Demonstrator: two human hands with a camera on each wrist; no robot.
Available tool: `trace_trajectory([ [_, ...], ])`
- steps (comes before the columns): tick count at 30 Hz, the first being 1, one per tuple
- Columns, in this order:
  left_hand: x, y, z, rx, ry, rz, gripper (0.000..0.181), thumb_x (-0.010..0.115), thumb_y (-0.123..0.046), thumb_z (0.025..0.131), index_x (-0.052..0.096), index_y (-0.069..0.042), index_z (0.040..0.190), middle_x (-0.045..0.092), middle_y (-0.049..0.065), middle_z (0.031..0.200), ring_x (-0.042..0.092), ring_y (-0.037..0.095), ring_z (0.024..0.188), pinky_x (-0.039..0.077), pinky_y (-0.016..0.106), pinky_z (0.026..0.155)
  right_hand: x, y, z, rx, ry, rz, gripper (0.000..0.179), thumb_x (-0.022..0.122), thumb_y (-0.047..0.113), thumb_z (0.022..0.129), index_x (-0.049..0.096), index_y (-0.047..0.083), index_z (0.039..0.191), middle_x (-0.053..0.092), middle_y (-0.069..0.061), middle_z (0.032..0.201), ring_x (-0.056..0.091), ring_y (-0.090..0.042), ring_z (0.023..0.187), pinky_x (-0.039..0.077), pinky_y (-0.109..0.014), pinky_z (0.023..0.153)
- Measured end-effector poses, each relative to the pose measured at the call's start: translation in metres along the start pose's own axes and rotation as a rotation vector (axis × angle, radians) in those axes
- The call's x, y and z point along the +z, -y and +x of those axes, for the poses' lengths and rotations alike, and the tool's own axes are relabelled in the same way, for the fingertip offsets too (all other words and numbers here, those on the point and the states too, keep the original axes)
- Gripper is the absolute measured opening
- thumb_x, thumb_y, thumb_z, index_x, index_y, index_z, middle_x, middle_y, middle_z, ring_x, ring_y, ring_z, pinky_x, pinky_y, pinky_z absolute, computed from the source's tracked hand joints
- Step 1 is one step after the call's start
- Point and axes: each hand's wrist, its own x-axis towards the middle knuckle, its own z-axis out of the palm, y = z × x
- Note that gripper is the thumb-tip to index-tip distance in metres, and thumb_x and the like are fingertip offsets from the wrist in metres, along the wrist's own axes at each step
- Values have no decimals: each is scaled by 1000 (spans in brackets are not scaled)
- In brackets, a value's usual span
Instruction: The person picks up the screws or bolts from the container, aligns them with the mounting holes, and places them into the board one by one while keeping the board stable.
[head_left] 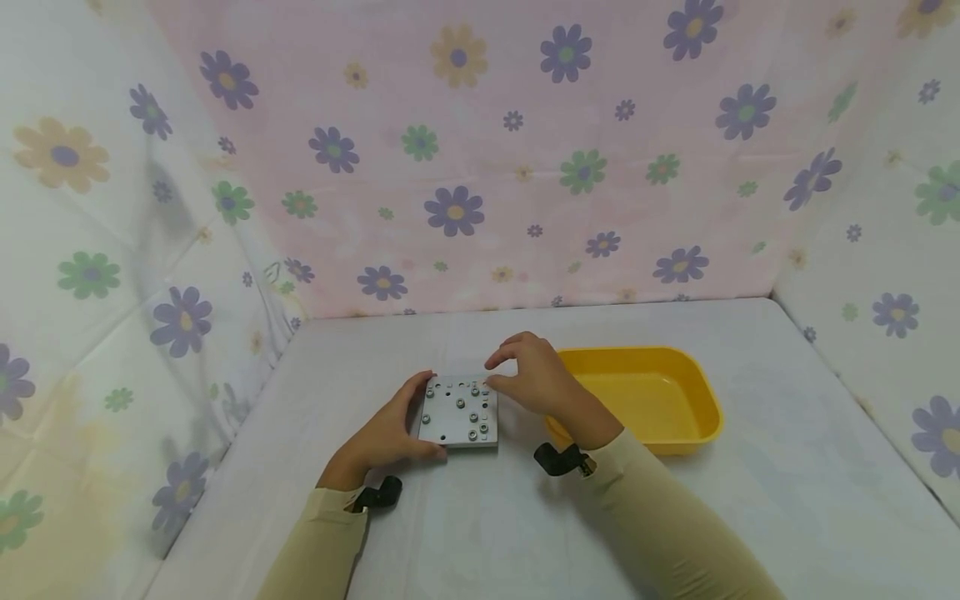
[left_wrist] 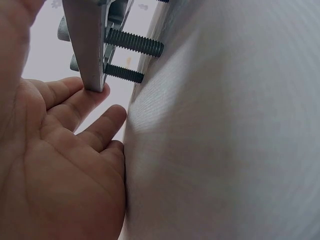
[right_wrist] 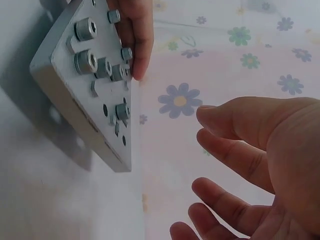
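Observation:
A silvery metal plate (head_left: 446,421) is held just above the white tabletop, its face dotted with holes and several socket head bolts (right_wrist: 86,61). Seen from the left wrist, threaded bolt shanks (left_wrist: 135,42) stick out beneath the plate. My left hand (head_left: 387,435) grips the plate at its left side, thumb on the near edge and fingers toward the far corner. Over the plate's far right corner hovers my right hand (head_left: 538,379). In the right wrist view its fingers (right_wrist: 227,150) are loosely bent and apart from the plate, with nothing between them.
A yellow plastic tray (head_left: 708,408) stands on the table to the right, partly behind the right forearm. Flower-printed cloth (head_left: 480,108) walls the back and both sides. Each wrist wears a small black camera (head_left: 558,459).

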Motion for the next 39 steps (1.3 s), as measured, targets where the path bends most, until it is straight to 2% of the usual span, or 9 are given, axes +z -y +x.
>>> trace_trajectory([
  [8,0,3,-1,-17,1,-2,142,101,-49,55,16,-25,166,22,-4,172,16,22,161,15,51,129,-12,-8,-2,-49,32,-13,16,79,29,92,81,24,107,61,0,129,54,-24,121,50,-43,105],
  [13,1,3,-1,-11,1,-3,142,101,-49,55,15,-26,166,21,-4,172,16,22,161,15,51,129,-20,-14,0,-64,33,-38,15,79,30,92,81,27,107,62,0,127,55,-23,116,53,-42,98],
  [21,0,2,1,7,-4,10,141,101,-49,55,16,-27,166,20,-6,172,15,20,161,15,50,129,-36,-21,2,-96,79,-88,15,77,31,93,80,29,107,64,1,123,58,-27,117,54,-42,94],
  [28,0,1,0,5,-1,4,142,101,-49,55,16,-25,166,21,-4,172,16,22,161,16,51,129,-43,-33,2,-68,109,-82,13,76,30,94,79,29,107,66,4,113,56,-21,107,53,-39,93],
  [34,1,3,1,15,3,-17,142,101,-49,55,17,-25,166,21,-5,172,15,21,161,15,50,129,-51,-42,2,-69,139,-62,14,76,29,94,78,28,107,66,5,111,57,-21,106,54,-39,93],
  [39,1,4,1,1,4,-12,142,101,-50,54,17,-27,166,21,-6,172,16,20,161,15,50,129,-59,-53,3,-93,158,-71,14,75,29,94,78,25,107,68,4,104,59,-19,95,55,-34,82],
])
